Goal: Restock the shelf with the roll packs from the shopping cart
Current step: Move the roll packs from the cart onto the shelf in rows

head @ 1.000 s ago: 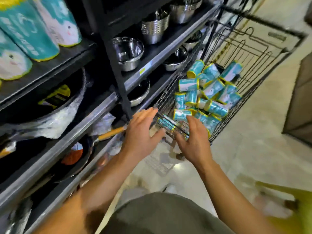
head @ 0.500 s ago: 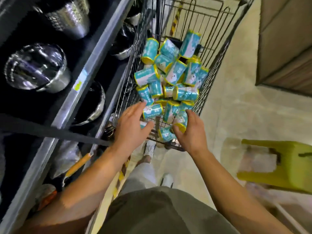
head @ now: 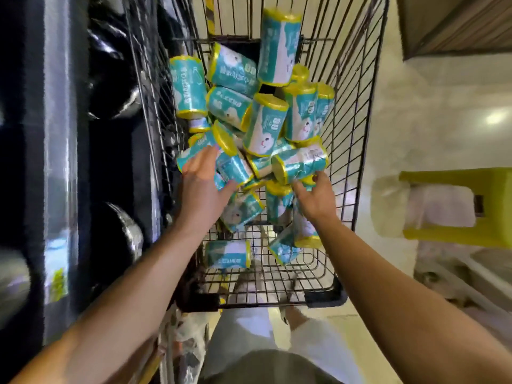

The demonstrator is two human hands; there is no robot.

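Both hands reach into shopping cart point(head: 357, 112). Left hand point(head: 201, 184) and right hand point(head: 315, 198) spread, empty. Roll packs point(head: 266, 126) likely light, soft, slick-wrapped; grip mid-body.

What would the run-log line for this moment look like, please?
stage: reaching into shopping cart | left hand: open over roll packs | right hand: open, nothing held | shelf: at left
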